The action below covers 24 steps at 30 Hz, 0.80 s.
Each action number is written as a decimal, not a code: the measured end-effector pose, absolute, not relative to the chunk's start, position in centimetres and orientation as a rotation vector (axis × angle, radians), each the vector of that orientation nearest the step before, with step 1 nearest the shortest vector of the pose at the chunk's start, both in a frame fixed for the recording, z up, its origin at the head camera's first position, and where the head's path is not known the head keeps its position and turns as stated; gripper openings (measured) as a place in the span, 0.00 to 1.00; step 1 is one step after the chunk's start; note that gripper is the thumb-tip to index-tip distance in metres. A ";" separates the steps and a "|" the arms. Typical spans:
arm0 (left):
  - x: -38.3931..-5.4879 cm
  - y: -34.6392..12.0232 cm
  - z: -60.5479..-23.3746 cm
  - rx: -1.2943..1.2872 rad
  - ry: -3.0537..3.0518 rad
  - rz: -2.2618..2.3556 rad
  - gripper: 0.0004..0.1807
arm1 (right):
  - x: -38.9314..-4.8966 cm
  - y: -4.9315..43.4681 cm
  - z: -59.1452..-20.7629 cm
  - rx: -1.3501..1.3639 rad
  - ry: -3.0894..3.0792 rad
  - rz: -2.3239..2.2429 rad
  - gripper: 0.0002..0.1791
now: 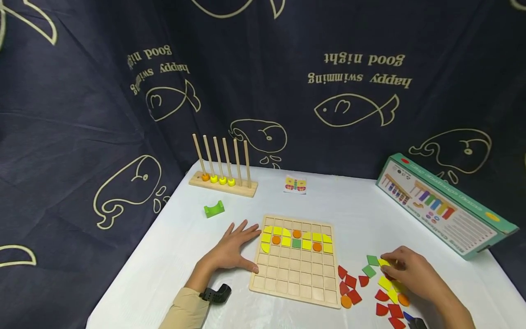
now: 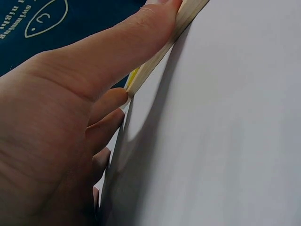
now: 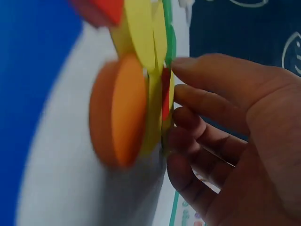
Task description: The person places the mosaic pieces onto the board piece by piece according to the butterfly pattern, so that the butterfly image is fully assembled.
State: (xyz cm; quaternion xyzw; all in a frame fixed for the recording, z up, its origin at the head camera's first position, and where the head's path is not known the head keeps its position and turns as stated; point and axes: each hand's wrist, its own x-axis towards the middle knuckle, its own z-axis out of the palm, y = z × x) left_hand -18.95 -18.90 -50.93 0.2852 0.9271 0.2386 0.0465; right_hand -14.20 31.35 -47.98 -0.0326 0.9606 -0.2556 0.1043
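Note:
A square wooden grid board (image 1: 293, 278) lies on the table with yellow, orange and green pieces set in its upper rows. My left hand (image 1: 228, 251) rests at its left side with fingers spread, and the thumb (image 2: 146, 28) touches the board's edge. On the right, my right hand (image 1: 415, 272) is over loose flat pieces, its fingers lightly bent and fingertips at a yellow piece (image 1: 383, 262). A red piece (image 3: 165, 92) shows close to those fingertips; no piece is clearly lifted. An orange disc (image 3: 120, 113) stands large in the right wrist view.
Red pieces (image 1: 350, 281) lie between the board and my right hand, with green squares (image 1: 369, 271) nearby. Farther back are a peg rack (image 1: 223, 185) with beads, a green curved block (image 1: 214, 209) and a butterfly pattern card (image 1: 295, 184). A game box (image 1: 444, 205) stands back right.

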 end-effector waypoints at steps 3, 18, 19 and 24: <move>-19.0 -18.8 -51.1 0.875 2.829 0.723 0.61 | -14.3 30.9 -47.9 -0.086 2.830 -0.709 0.24; -19.2 -19.1 -51.4 0.855 2.839 0.699 0.62 | -14.3 30.1 -48.0 -0.011 2.869 -0.641 0.29; -19.2 -19.1 -51.4 0.854 2.837 0.702 0.62 | -14.3 30.1 -47.9 -0.011 2.872 -0.640 0.28; -19.1 -19.0 -51.3 0.855 2.832 0.703 0.62 | -14.4 29.6 -48.0 -0.029 2.892 -0.673 0.24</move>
